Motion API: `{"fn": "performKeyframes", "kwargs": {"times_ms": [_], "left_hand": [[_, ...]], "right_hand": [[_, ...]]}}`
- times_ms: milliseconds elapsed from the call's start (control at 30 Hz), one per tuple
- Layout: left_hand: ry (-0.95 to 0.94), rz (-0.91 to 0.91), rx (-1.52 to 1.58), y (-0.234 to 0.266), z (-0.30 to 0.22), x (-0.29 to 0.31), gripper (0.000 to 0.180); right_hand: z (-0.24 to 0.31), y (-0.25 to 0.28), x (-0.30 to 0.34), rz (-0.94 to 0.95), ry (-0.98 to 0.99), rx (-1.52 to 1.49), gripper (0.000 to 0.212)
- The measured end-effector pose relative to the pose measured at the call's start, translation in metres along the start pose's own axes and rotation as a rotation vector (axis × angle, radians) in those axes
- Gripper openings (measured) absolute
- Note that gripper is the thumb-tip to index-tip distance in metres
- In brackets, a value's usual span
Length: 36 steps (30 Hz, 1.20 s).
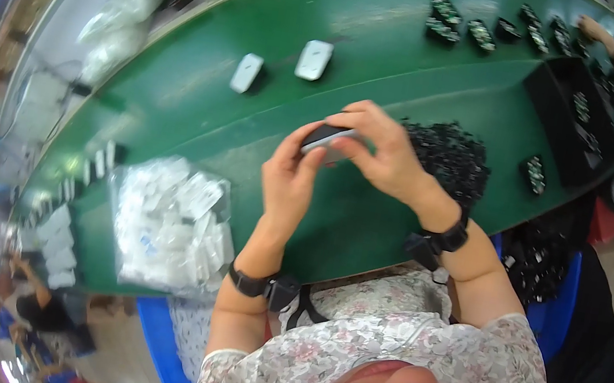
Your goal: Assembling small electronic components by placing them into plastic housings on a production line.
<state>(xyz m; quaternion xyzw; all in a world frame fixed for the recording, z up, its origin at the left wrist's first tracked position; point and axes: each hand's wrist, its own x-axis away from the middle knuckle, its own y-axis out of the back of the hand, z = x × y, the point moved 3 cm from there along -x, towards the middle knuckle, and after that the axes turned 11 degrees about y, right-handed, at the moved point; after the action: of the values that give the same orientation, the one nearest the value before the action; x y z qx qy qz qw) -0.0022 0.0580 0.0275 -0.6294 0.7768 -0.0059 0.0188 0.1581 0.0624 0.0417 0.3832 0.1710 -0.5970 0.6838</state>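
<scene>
Both bare hands, the left hand [288, 180] and the right hand [380, 151], hold one small case [324, 138], and I watch them from far away through the head camera. The case is dark on top with a pale edge, and it is tilted above the middle of the green table [348, 235]. I see the left hand pinch its left end with thumb and fingers, while the right hand grips its right end the same way. A black band [249, 282] goes around the left wrist, and another black band [450, 236] goes around the right one. Just to the right of the right hand, I see a big heap of little black parts [446, 158]. Farther away, past the hands, two white cases lie apart from each other, a left one [246, 73] and a right one [313, 60]. On the left, near the table's edge, sits a clear bag [171, 226] full of white pieces. Over on the right I see a black bin [549, 110], with a black part with a green board [534, 174] near it. At the far right, another person's hand [592, 29] reaches over the table by more such parts [558, 35].
</scene>
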Motion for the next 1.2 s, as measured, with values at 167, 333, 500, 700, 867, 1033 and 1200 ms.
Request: {"fn": "performKeyframes", "kwargs": {"times_ms": [167,333,500,700,867,1033,1200], "left_hand": [[0.003,-0.062,-0.141,0.008,0.003,0.003,0.029],[-0.024,-0.053,-0.098,0.007,0.003,0.004,0.028],[-0.072,-0.051,-0.106,-0.001,-0.006,0.006,0.030],[-0.073,-0.105,-0.161,0.007,-0.006,0.004,0.029],[0.066,-0.012,-0.289,0.012,-0.002,-0.001,0.027],[-0.101,-0.387,-0.469,0.093,-0.003,-0.032,0.023],[0.009,-0.591,-0.106,0.200,-0.004,-0.100,0.027]], "right_hand": [[-0.005,-0.011,0.007,-0.017,-0.041,-0.031,0.024],[-0.005,-0.013,0.009,-0.048,-0.059,-0.129,0.026],[0.001,-0.013,0.008,-0.115,0.005,-0.053,0.020],[-0.002,-0.019,0.006,-0.147,0.039,-0.116,0.018],[-0.008,-0.014,0.010,-0.053,-0.023,0.088,0.023],[0.008,-0.008,0.002,-0.235,0.042,0.090,0.043],[-0.003,0.015,0.007,-0.376,0.024,0.274,0.038]]}}
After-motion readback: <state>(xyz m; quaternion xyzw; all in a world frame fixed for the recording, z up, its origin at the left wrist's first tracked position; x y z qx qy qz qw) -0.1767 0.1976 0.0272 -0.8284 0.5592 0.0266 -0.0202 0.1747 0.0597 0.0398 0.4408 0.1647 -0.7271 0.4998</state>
